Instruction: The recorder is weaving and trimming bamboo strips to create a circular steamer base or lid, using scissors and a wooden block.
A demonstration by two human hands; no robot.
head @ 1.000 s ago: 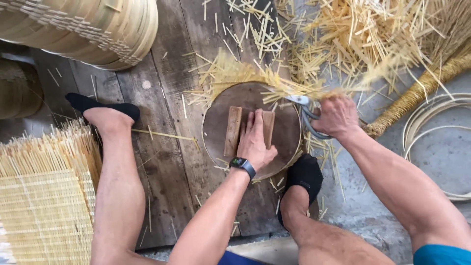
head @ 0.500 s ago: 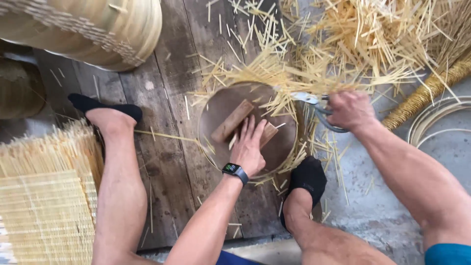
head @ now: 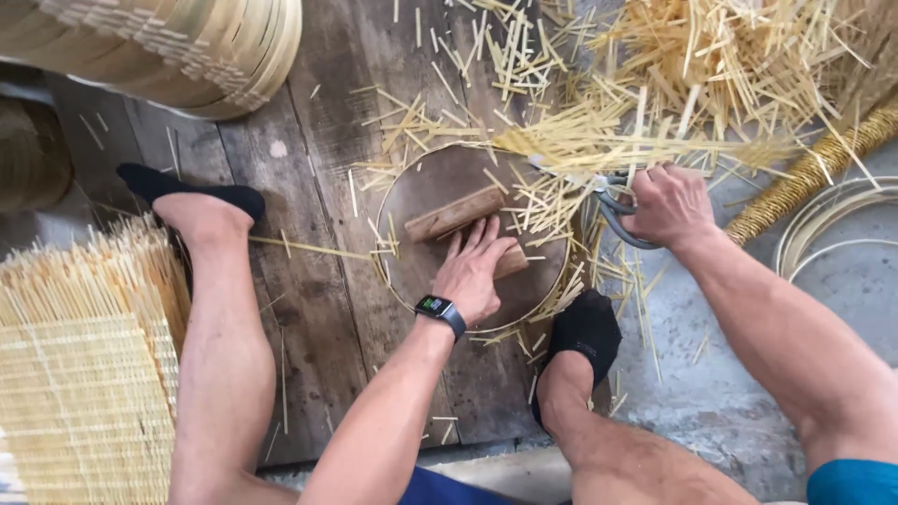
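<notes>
My left hand (head: 475, 266), with a watch on its wrist, lies flat on a round wooden block (head: 426, 201) and presses on a small wooden piece (head: 511, 261). A second small wooden piece (head: 456, 213) lies just beyond my fingertips. My right hand (head: 670, 203) grips the grey handles of a pair of shears (head: 613, 208) at the block's right edge. A bundle of thin bamboo strips (head: 599, 140) lies across the blades and the block.
Loose bamboo strips (head: 748, 56) cover the floor at the top right. A woven basket (head: 168, 47) stands top left, a woven mat (head: 84, 374) lies at the left. My socked feet (head: 585, 327) flank the block. A rope-wound ring (head: 814, 168) and thin hoops (head: 842, 224) lie right.
My left hand has slid onto the right wooden piece, and the other piece has turned sideways. My right hand with the shears has moved up into the strips, which now spill over the block.
</notes>
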